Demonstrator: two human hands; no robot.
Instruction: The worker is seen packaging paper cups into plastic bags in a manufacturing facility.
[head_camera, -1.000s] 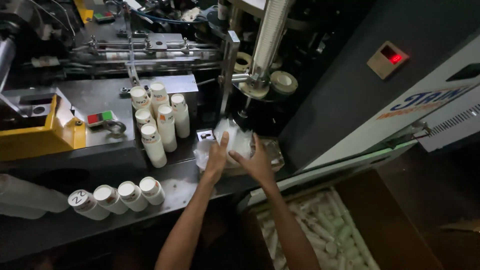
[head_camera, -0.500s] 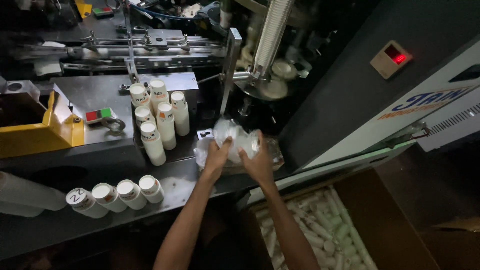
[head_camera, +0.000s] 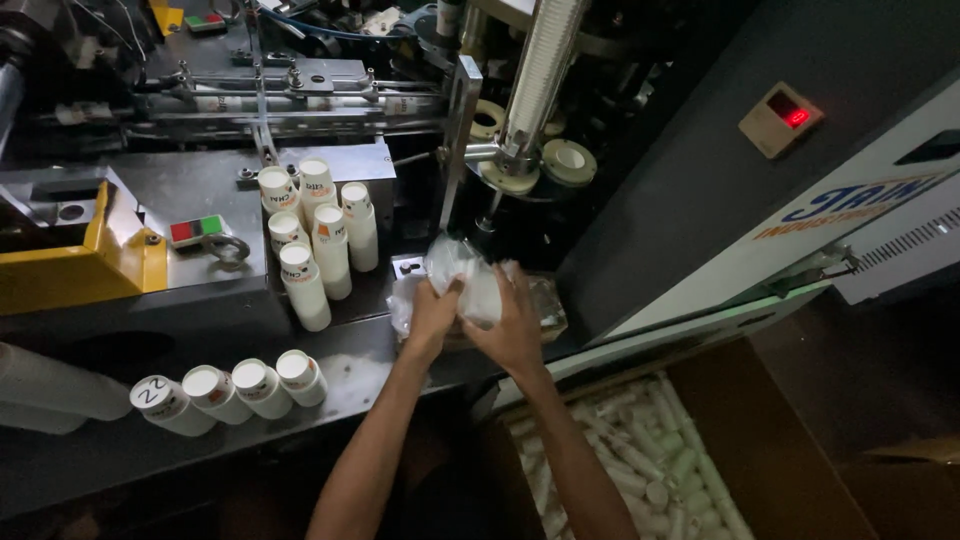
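On the dark machine table (head_camera: 150, 440), right of the upright paper cup stacks (head_camera: 318, 240), both hands close around a clear plastic bag (head_camera: 470, 285), left hand (head_camera: 432, 318) and right hand (head_camera: 515, 330) equally near, bag just beyond the fingers.

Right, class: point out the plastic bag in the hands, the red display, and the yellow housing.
plastic bag (head_camera: 470, 285), head view, crumpled clear middle above the hands.
red display (head_camera: 795, 117), head view, lit red window.
yellow housing (head_camera: 75, 275), head view, front face.
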